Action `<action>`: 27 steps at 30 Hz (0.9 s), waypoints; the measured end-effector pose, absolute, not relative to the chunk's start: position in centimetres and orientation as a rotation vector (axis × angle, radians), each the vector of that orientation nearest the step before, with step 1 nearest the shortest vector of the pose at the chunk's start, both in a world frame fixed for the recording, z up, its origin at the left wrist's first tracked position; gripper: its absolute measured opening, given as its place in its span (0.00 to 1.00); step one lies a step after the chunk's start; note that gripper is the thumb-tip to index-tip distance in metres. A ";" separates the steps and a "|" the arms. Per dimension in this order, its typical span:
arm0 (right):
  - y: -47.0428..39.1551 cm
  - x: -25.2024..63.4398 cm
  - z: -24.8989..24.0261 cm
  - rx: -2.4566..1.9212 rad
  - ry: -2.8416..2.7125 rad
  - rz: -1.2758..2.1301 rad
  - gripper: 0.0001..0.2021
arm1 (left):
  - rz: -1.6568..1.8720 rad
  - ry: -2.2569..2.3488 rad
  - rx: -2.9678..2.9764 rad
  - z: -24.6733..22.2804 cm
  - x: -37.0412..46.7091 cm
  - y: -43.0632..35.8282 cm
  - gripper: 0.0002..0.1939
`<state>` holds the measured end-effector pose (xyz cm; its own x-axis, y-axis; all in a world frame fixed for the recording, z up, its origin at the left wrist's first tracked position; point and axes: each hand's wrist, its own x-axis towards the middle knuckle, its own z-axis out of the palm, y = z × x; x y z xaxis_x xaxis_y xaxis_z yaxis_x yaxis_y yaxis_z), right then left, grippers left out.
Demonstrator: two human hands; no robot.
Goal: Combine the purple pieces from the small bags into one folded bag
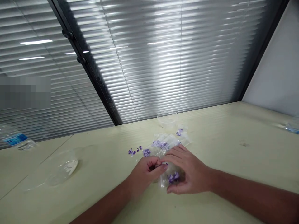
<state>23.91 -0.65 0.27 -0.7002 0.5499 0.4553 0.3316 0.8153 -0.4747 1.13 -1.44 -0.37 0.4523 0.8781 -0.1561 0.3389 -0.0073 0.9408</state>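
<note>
1. Head view shows the work only partly done, as I judge: several clear bags (pixel 161 143) with purple pieces inside lie overlapping on the table (pixel 221 137), while loose purple pieces (pixel 132 152) remain beside them, outside any bag
2. One small bag (pixel 173 177), holding some purple pieces, is between the two hands; whether its mouth is sealed, I cannot tell
3. Left hand (pixel 149 169) is pinching the upper edge of this bag between thumb and fingers
4. Right hand (pixel 192 174) is curved around its right side, forefinger near the left fingertips; how firmly it grips, I cannot tell
5. Clear bowl (pixel 167 120) stands beyond the overlapping bags
</note>
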 end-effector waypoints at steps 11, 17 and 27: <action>-0.6 23.9 -0.3 -0.643 -2.461 0.489 0.28 | 0.636 0.985 1.490 0.2 2.0 -2.0 0.19; -0.4 24.0 -0.6 -0.632 -2.431 0.516 0.29 | 0.604 0.930 1.515 0.2 1.7 -2.1 0.19; -0.5 23.9 0.1 -0.654 -2.448 0.530 0.32 | 0.617 0.908 1.474 0.2 1.9 -2.1 0.18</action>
<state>23.93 -0.53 0.05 -0.7330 0.5497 0.4008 0.3350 0.8044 -0.4907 1.94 -2.09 0.17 0.5489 0.8248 -0.1360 0.1772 0.0443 0.9832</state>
